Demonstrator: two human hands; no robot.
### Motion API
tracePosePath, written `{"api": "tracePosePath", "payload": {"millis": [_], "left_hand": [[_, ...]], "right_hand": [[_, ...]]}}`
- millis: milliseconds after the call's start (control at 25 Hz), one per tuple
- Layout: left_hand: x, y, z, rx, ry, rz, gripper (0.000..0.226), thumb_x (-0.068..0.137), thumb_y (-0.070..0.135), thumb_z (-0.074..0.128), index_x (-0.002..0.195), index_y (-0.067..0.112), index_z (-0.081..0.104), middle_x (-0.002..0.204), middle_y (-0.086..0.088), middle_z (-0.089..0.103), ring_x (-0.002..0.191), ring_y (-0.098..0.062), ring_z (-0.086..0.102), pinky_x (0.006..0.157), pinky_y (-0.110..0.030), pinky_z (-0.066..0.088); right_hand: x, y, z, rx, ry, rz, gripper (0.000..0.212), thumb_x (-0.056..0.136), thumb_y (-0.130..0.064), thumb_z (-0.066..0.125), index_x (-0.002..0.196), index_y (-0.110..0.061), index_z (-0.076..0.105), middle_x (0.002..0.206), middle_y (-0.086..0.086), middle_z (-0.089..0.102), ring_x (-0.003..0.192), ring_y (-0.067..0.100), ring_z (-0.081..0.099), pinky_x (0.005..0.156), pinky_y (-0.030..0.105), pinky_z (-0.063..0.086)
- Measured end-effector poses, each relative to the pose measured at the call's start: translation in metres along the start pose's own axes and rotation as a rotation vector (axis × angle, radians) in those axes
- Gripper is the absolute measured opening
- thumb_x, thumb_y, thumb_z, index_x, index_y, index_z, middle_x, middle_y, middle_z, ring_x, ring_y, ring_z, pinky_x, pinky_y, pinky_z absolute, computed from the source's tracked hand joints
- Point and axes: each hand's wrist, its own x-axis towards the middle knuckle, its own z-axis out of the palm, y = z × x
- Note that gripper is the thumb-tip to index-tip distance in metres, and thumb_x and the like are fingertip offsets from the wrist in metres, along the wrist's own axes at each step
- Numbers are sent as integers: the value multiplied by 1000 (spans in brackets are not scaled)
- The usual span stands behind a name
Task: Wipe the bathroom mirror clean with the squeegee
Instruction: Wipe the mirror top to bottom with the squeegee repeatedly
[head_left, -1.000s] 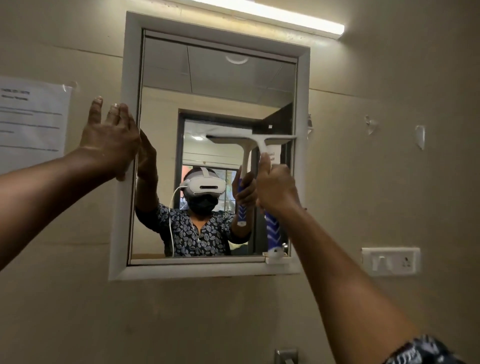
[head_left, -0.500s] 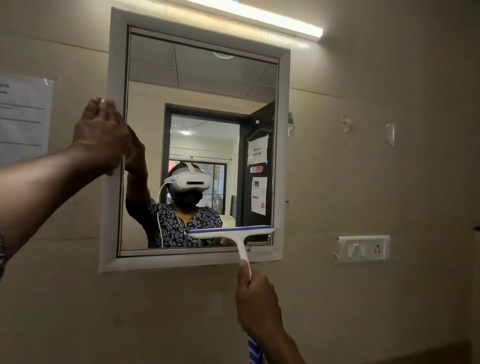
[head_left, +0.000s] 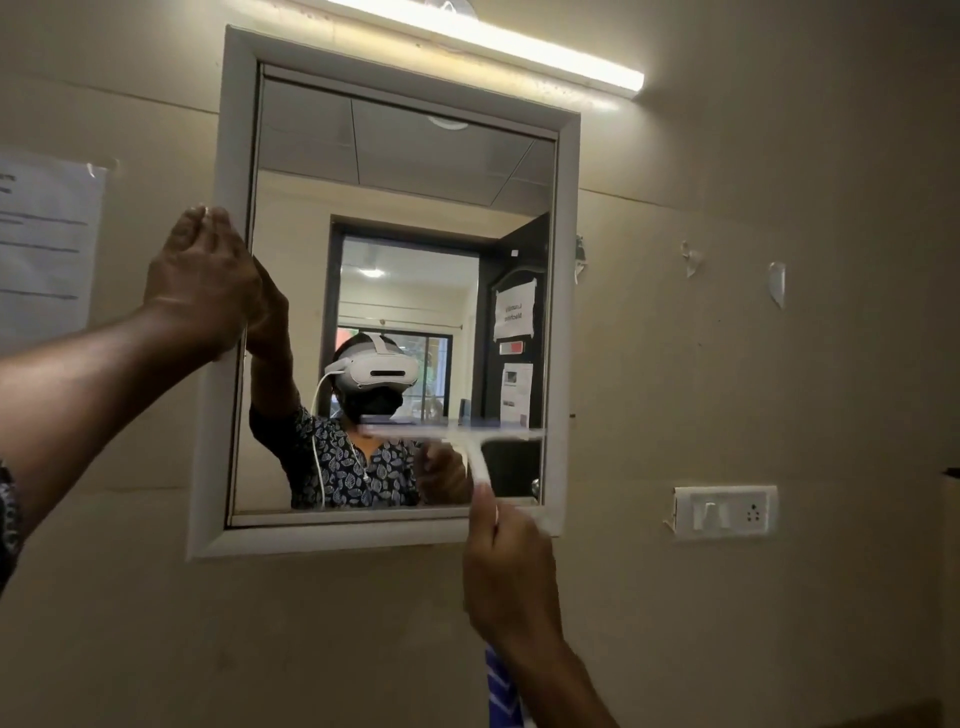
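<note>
A mirror in a white frame (head_left: 208, 441) hangs on the beige wall. My left hand (head_left: 200, 275) lies with straight fingers against the frame's left edge. My right hand (head_left: 506, 577) grips the blue-and-white handle of a white squeegee (head_left: 470, 441). Its blade lies level across the lower right part of the glass, blurred by motion. The handle's striped end (head_left: 501, 686) sticks out below my fist. A person with a headset is reflected in the mirror.
A tube light (head_left: 493, 39) glows above the mirror. A paper notice (head_left: 44, 244) is stuck to the wall on the left. A white switch plate (head_left: 724, 512) sits to the right of the mirror, with torn tape bits (head_left: 776, 283) above it.
The squeegee went from the upper right of the glass down to the bottom edge, then rose a little. My left hand stayed on the frame's left edge.
</note>
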Motion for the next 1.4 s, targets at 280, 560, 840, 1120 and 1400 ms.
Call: {"api": "tracePosePath", "payload": {"millis": [280,560,840,1120,1400], "left_hand": [[11,-4,17,190,-56,45,106,76,29,73,146,-7,1,155,-25,4,145,-33,8,119,-39,3],[18,-2,17,221,-45,73,80,90,18,54,146,-7,2,155,-25,3,146,-32,7,118,-37,1],[15,-4,14,281,-120,58,111,77,37,72,146,-5,-4,155,-24,-2,146,-31,2,116,-37,-5],[15,-3,15,274,-151,50,113,78,37,70,145,-6,-10,155,-24,-9,146,-32,-4,115,-38,-8],[11,-5,21,214,-91,49,113,78,40,69,146,-3,-10,156,-22,-8,146,-31,-4,115,-38,-8]], "right_hand": [[177,-170,-27,-175,254,-359,40,101,-33,28,115,-7,55,63,-1,45,56,11,47,50,24,37],[224,-208,-12,-125,278,-363,44,102,-30,21,138,-13,39,84,8,53,74,17,53,61,28,45],[231,-204,-11,44,251,-308,42,98,-45,27,76,-14,45,61,1,47,59,14,52,58,26,40],[182,-146,21,12,173,-283,60,96,-53,17,97,-11,59,84,9,66,74,24,63,68,35,51],[51,-19,84,3,23,-135,62,79,-68,4,98,-33,51,82,-8,59,71,2,58,61,19,51]]}}
